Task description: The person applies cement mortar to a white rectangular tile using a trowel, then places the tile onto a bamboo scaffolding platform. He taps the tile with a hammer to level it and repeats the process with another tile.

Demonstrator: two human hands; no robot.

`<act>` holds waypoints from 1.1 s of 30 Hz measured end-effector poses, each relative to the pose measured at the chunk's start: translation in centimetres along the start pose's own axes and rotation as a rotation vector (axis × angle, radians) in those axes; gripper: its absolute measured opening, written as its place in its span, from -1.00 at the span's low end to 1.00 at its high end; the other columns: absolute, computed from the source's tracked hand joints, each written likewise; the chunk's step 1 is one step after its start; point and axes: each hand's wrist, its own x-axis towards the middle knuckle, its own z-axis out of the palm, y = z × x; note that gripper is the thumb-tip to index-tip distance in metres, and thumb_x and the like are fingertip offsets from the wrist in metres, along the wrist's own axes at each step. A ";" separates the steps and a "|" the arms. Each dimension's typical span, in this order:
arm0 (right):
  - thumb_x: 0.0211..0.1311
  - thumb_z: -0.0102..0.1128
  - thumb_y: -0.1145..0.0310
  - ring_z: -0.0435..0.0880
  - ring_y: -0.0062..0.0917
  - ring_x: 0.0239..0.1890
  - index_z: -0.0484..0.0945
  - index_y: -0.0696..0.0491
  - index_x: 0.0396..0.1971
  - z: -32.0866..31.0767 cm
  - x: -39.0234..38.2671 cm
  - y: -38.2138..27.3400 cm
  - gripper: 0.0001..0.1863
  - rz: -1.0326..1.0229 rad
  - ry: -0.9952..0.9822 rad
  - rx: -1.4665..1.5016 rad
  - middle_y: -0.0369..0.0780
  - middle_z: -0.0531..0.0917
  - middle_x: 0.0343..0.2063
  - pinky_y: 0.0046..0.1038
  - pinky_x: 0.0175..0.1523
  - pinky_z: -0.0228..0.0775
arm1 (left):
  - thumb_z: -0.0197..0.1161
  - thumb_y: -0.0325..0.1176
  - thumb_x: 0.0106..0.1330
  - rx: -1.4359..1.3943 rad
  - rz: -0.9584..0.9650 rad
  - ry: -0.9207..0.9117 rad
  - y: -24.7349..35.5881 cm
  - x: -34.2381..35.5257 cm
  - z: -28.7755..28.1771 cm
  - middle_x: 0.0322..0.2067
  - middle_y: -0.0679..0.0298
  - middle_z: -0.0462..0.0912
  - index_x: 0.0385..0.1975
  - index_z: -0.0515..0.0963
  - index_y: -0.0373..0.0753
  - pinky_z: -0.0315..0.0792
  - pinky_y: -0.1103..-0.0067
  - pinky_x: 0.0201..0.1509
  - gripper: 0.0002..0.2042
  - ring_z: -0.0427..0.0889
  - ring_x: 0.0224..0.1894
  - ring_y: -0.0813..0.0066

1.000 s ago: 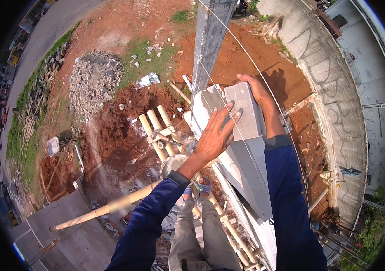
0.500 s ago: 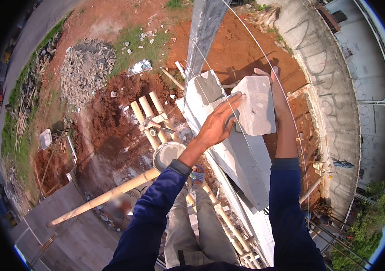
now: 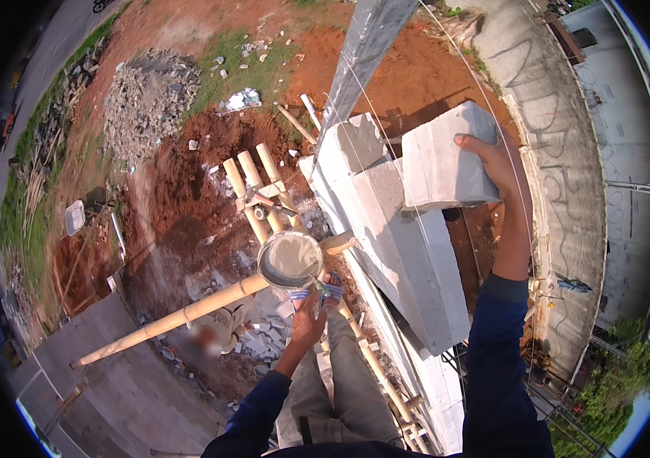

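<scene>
My right hand (image 3: 496, 160) grips a pale grey lightweight block (image 3: 439, 164) at its right end, thumb on the near face; its other fingers are hidden behind. The block is slightly tilted over the top of a wall of similar blocks (image 3: 397, 237), beside an end block (image 3: 355, 145). Whether its underside touches the wall cannot be made out. Low in front of my legs, my left hand (image 3: 307, 324) has its fingers stretched toward a round bucket (image 3: 264, 271) of grey mortar (image 3: 292, 258). I see nothing held in it. A striped sandal (image 3: 332, 294) shows just beyond the fingertips.
A grey post (image 3: 367, 57) rises beyond the wall, and thin strings (image 3: 466, 65) cross above the blocks. Bamboo poles (image 3: 180, 320) form scaffolding beside and below me. Rubble (image 3: 145, 114) lies on the red soil at left; a curved concrete wall (image 3: 558, 175) bounds the right.
My left hand has left the block and dropped toward the mortar bucket. The block has turned and tilted in my right hand, whose thumb now shows on the near face.
</scene>
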 end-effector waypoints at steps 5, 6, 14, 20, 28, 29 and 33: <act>-0.02 0.65 0.10 0.78 -0.25 -0.01 0.56 0.29 0.20 2.5 3.0 -0.4 -0.17 -0.205 0.149 0.008 0.01 0.76 -0.01 -0.27 0.13 0.59 | 0.40 -0.23 0.33 0.298 -0.202 -0.144 -10.3 -9.4 2.6 0.10 -0.08 0.67 0.24 0.52 -0.31 0.47 0.09 0.32 -0.48 0.62 0.19 -0.17; -0.01 0.66 0.11 0.77 -0.28 0.00 0.56 0.28 0.20 3.1 3.4 -0.5 -0.18 -0.207 0.205 -0.018 -0.02 0.76 0.00 -0.28 0.14 0.58 | 0.39 -0.22 0.32 0.334 -0.225 -0.182 -10.3 -10.5 2.9 0.09 -0.06 0.67 0.23 0.52 -0.30 0.46 0.09 0.33 -0.49 0.62 0.19 -0.14; -0.03 0.69 0.12 0.77 -0.26 0.03 0.52 0.29 0.23 8.8 7.3 -0.3 -0.13 -0.234 0.189 -0.077 -0.01 0.76 0.03 -0.30 0.19 0.57 | 0.38 -0.19 0.25 0.490 -0.072 -0.079 -13.1 -13.4 5.0 -0.02 0.08 0.71 0.00 0.66 -0.24 0.37 0.18 0.39 -0.63 0.64 0.18 0.10; -0.03 0.64 0.02 0.71 -0.08 0.22 0.39 0.23 0.38 12.6 9.0 2.0 0.02 -0.189 0.103 -0.197 0.11 0.70 0.15 -0.18 0.35 0.49 | 0.34 -0.23 0.24 0.489 -0.036 -0.040 -12.6 -13.1 5.0 -0.08 0.11 0.73 -0.06 0.69 -0.24 0.40 0.18 0.33 -0.67 0.66 0.12 0.11; -0.01 0.67 0.22 0.78 -0.30 0.08 0.50 0.20 0.29 13.4 11.2 5.3 -0.16 -0.313 0.043 -0.206 -0.05 0.78 0.04 -0.29 0.21 0.58 | 0.31 -0.25 0.24 0.488 -0.045 -0.001 -13.1 -13.1 5.5 -0.08 0.11 0.73 -0.11 0.69 -0.22 0.41 0.16 0.30 -0.72 0.66 0.10 0.12; -0.01 0.67 0.22 0.78 -0.30 0.08 0.49 0.19 0.30 13.3 11.1 5.1 -0.15 -0.301 0.031 -0.203 -0.06 0.78 0.05 -0.29 0.22 0.58 | 0.31 -0.25 0.23 0.483 -0.040 0.009 -13.1 -12.9 5.6 -0.08 0.11 0.73 -0.11 0.70 -0.21 0.40 0.15 0.30 -0.72 0.66 0.10 0.12; -0.02 0.68 0.22 0.77 -0.31 0.10 0.47 0.19 0.32 13.4 10.8 3.7 -0.12 -0.253 0.045 -0.319 -0.06 0.78 0.07 -0.30 0.23 0.57 | 0.37 -0.19 0.23 0.437 -0.115 -0.019 -13.8 -13.5 5.9 -0.04 0.11 0.75 0.04 0.70 -0.15 0.37 0.15 0.38 -0.61 0.66 0.18 0.14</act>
